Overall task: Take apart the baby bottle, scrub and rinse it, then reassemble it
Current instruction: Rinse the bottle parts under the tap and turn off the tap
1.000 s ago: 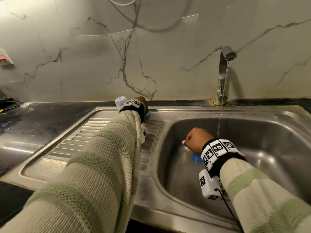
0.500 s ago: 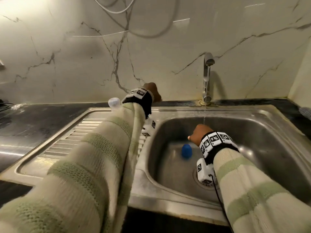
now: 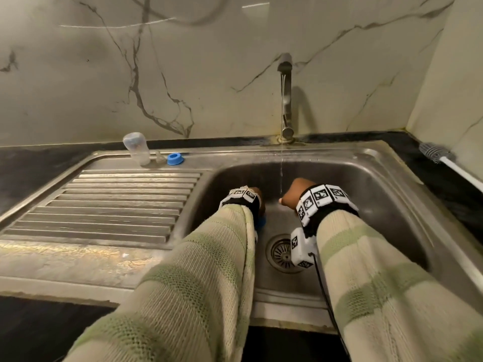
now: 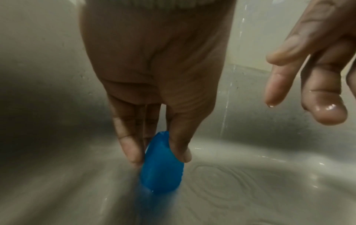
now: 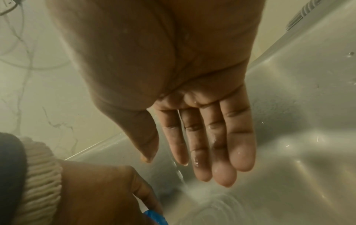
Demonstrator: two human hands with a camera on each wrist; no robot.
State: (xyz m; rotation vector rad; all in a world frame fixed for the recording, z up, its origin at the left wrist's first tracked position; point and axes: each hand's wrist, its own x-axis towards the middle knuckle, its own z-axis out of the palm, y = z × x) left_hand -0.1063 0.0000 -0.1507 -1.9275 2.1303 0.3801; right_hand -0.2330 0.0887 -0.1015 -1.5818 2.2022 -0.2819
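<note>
Baby bottle [image 3: 136, 148] in pieces: clear body upright at the drainboard's back edge, blue ring [image 3: 175, 159] just beside it, likely parked there to drain. Blue cap [image 4: 161, 164] down in the sink [image 3: 386, 178] basin near the left wall, pinched between thumb and fingertips of the left hand [image 4: 154, 73], probably being lifted toward the thin stream from the tap [image 3: 286, 95]. Right hand [image 5: 173, 76] poised palm-down beside the stream, fingers [image 5: 210, 140] straight, close together, wet, holding nothing. Bottle brush [image 3: 435, 154] at the counter's right edge.
</note>
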